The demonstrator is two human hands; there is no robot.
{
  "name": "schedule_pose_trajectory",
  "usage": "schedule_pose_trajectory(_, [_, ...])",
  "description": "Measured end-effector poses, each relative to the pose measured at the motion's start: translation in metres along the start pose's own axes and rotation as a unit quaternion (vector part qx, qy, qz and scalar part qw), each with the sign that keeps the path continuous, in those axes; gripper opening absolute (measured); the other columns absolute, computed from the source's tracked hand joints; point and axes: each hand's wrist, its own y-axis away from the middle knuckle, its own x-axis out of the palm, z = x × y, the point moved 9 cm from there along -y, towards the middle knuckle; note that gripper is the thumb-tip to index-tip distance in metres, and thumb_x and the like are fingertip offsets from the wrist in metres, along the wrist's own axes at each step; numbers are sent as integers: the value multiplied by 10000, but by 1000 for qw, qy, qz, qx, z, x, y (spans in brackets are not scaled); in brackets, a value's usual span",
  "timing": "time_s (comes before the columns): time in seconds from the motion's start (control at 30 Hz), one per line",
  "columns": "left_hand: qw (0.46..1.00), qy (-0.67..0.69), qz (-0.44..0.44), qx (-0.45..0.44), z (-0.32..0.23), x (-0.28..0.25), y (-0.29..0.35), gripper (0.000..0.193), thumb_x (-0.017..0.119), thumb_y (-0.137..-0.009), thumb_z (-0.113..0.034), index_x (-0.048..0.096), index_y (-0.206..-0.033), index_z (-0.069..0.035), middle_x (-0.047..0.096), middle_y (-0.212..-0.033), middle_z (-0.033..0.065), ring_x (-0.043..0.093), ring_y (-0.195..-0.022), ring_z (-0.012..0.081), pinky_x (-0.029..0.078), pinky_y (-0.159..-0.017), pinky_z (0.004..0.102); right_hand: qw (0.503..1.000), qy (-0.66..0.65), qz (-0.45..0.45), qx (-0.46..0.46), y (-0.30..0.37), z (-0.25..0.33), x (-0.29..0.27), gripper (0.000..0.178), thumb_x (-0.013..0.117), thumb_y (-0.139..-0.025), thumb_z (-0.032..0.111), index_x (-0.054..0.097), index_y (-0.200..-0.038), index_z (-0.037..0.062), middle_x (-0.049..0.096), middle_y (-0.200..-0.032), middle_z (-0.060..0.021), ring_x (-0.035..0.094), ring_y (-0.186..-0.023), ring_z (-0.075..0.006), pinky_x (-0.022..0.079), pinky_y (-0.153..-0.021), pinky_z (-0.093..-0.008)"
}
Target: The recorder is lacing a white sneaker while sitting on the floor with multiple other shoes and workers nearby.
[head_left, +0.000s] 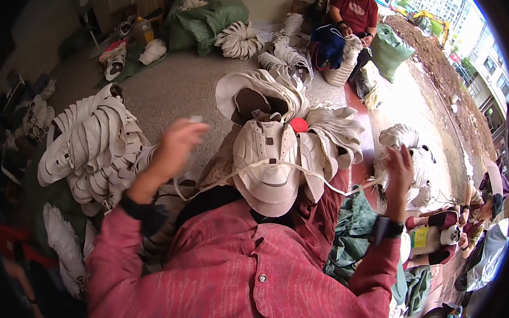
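A white and beige shoe upper (269, 158) rests toe toward me on my lap. A pale shoelace (320, 177) crosses its front and runs out to both sides. My left hand (178, 147), raised left of the upper, has its fingers drawn together on the lace, with a whitish tip showing at the fingertips. On the other side, my right hand (400, 170) is lifted with fingers curled; the lace stretches to it, though its grip is partly hidden. Behind the upper stands a row of nested shoe uppers (256, 95), with a round red thing (299, 125) beside them.
Stacked uppers (93, 145) lie at left, with more uppers (406, 155) beyond my right hand. Green sacks (205, 25) stand at the back. A co-worker (353, 16) sits at back right handling uppers; another person (474, 221) is at far right.
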Motion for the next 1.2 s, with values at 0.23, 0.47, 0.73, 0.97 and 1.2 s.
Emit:
schedule_pose_trajectory(0.23, [961,-141,58,233,-65,145,-52,116,663,-818,-99,675,-928,-65,614,-911,73,587,-932,256,440,-876,369,919,203,338,18,96,-36,212,142,599,-894,32,685,-990,-28,695,-793,-72,633,-675,-118,497,-593,-259])
schedule_pose_trajectory(0.47, [974,-143,97,144,-34,162,-47,104,700,-774,-183,674,-837,-103,600,-847,32,545,-948,229,380,-901,375,858,315,389,-113,135,-29,229,173,652,-876,200,701,-944,49,666,-784,-186,659,-702,-338,508,-634,-398])
schedule_pose_trajectory(0.73, [976,-94,174,91,-17,173,-52,126,687,-790,-280,723,-819,-163,638,-869,-28,529,-998,191,324,-958,361,865,303,378,-129,143,-23,223,165,650,-855,214,700,-904,64,671,-764,-162,663,-730,-346,507,-638,-421])
schedule_pose_trajectory(0.97, [974,-73,204,67,-12,176,-53,154,704,-778,-312,742,-839,-175,656,-877,-38,528,-1018,179,306,-982,365,879,295,365,-77,137,-41,220,173,645,-842,216,688,-862,49,660,-746,-174,654,-718,-366,501,-625,-419])
schedule_pose_trajectory(1.2, [975,-72,183,105,-20,176,-48,112,701,-776,-261,734,-836,-173,648,-858,-35,547,-969,191,319,-954,369,830,392,365,-153,138,-33,236,201,668,-823,256,678,-893,68,647,-729,-156,651,-701,-353,494,-628,-439])
